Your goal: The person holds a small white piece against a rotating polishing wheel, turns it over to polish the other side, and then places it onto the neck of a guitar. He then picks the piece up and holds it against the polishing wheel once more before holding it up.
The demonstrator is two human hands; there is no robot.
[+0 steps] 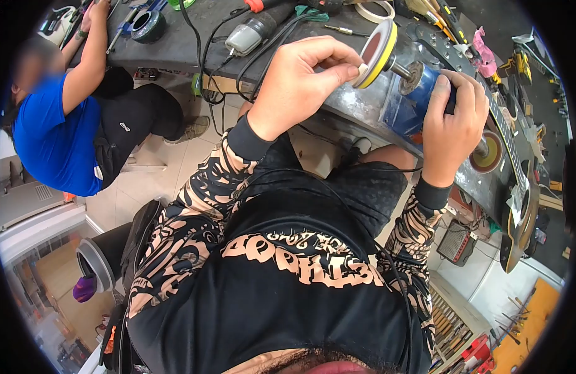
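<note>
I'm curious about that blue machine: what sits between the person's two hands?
In the head view, between the left hand and the right hand sit the yellow-rimmed disc and its short metal shaft, running into the blue grinder.

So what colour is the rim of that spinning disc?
Yellow: the sanding disc's rim shows best in the head view.

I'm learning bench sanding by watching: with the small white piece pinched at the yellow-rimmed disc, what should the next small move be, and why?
Probably ease the small white piece lightly against the face of the sanding disc. The left hand pinches it right at the disc's edge, fingertips very close, while the right hand steadies the blue motor. Light contact keeps the fingers off the disc.
</note>
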